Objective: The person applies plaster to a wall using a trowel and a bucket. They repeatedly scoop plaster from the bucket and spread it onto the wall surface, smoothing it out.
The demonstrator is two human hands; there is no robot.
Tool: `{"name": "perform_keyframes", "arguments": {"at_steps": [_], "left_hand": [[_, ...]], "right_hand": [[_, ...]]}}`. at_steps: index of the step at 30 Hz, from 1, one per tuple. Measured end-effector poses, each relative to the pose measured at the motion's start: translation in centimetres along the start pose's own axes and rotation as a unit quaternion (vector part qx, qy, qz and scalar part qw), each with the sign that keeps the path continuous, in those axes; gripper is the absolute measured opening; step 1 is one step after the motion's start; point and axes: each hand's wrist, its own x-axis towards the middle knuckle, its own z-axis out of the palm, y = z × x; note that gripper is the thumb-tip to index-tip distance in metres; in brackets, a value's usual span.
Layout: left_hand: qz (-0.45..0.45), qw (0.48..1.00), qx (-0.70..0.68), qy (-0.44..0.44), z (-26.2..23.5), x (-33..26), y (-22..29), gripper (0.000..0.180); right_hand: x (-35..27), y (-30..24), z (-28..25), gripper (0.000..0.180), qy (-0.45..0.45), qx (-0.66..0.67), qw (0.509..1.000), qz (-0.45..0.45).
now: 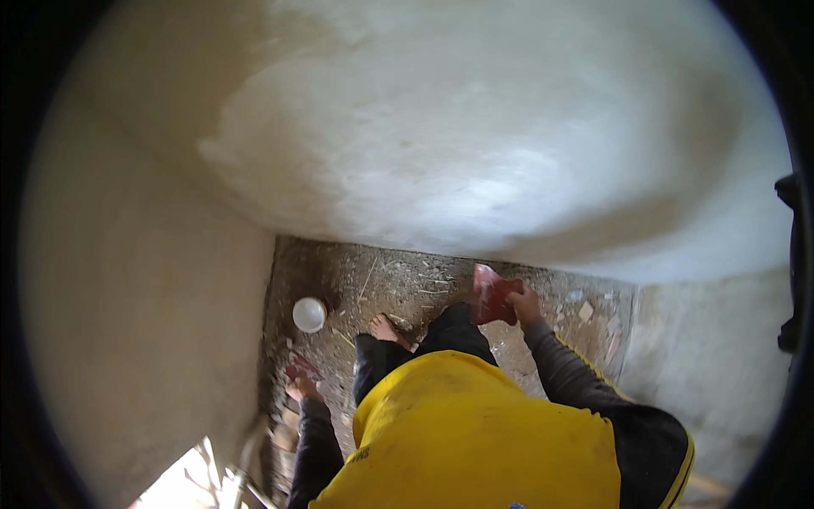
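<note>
My right hand (523,304) grips a red flat tool (490,294), held low near the base of the pale plastered wall (475,144). My left hand (301,388) hangs by my side and holds a smaller reddish object (302,368); what it is cannot be made out. Between the hands my bare foot (387,329) stands on the rough floor (398,284). My yellow shirt fills the lower middle of the view.
A white round container (309,315) sits on the debris-strewn floor near the left wall (144,322). Walls close in on the left, front and right (712,356). Bright light comes through an opening at the lower left (182,483).
</note>
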Motion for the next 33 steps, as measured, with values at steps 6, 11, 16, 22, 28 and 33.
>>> {"name": "perform_keyframes", "arguments": {"at_steps": [6, 11, 16, 22, 28, 33], "left_hand": [[0.017, 0.997, 0.016, -0.074, 2.7, 2.5, 3.5, 0.025], [0.09, 0.982, 0.15, -0.075, 1.4, 4.9, 2.4, 0.033], [-0.03, 0.986, 0.109, -0.126, 0.0, 6.8, 1.5, 0.037], [0.199, 0.913, 0.285, -0.215, 0.6, 6.7, 2.7, 0.029], [-0.115, 0.975, 0.028, -0.188, 6.6, 1.3, 9.8, 0.024], [-0.084, 0.907, 0.08, -0.404, 10.5, 0.7, 17.8, 0.028]], "right_hand": [[-0.7, 0.4, 2.2, 0.034, 0.019, 0.044, 0.998, -0.038], [-3.0, 1.1, 3.7, 0.035, 0.057, 0.153, 0.986, 0.027], [-6.0, -4.4, 4.2, 0.049, -0.086, 0.519, 0.849, -0.041], [-6.8, -13.1, 2.7, 0.05, -0.169, 0.547, 0.81, -0.129], [-11.3, -16.2, 3.9, 0.044, -0.161, 0.593, 0.776, -0.146], [-12.5, -12.6, 7.4, 0.039, -0.09, 0.638, 0.76, -0.089]]}}
